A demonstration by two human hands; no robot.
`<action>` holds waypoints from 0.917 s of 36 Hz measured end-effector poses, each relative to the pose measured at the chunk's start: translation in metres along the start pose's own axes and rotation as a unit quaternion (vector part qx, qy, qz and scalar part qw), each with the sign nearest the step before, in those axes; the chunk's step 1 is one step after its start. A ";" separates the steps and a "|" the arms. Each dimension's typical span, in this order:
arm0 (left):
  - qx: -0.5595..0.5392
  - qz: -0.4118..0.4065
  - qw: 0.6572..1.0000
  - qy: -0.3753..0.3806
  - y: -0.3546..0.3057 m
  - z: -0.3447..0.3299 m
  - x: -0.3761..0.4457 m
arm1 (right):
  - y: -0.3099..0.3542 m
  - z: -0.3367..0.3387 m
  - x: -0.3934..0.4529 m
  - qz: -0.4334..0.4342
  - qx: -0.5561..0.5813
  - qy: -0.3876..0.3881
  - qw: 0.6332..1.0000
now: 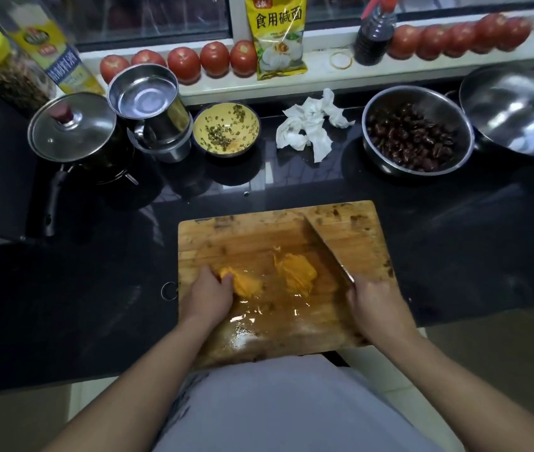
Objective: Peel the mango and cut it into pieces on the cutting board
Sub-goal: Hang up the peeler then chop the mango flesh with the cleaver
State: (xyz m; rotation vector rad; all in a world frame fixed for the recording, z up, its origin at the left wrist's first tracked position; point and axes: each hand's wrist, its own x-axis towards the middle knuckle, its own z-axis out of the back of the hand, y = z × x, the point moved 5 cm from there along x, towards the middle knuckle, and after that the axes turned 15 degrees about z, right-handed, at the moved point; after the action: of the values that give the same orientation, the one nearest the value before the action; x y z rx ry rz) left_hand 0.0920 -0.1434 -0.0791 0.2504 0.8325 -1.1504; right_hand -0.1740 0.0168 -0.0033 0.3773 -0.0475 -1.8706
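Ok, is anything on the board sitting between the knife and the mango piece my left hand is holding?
Yes. A second mango piece lies on the board between the knife in the right hand and the piece the left hand holds. Nothing else shows between them.

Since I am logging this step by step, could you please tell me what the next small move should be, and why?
Probably bring the knife across to the mango piece that the left hand holds, and slice it. The right hand grips the knife off to the side, beyond the other mango piece lying free on the cutting board.
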 end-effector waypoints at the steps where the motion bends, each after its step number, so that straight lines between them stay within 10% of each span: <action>1: -0.016 0.011 1.000 -0.005 0.000 -0.001 -0.004 | 0.004 -0.003 0.000 0.013 0.003 0.007 1.000; 13: -0.157 0.072 0.984 -0.047 0.009 -0.026 -0.063 | -0.018 -0.011 0.017 0.092 0.153 0.053 0.983; 33: -0.044 0.009 0.998 -0.040 0.029 -0.041 -0.105 | -0.048 -0.054 0.012 0.122 -0.142 0.027 0.982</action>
State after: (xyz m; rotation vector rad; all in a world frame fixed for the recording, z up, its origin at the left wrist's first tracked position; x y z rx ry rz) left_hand 0.0830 -0.0339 -0.0409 0.1376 0.8069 -1.0973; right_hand -0.2065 0.0299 -0.0673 0.2136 0.1992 -1.5961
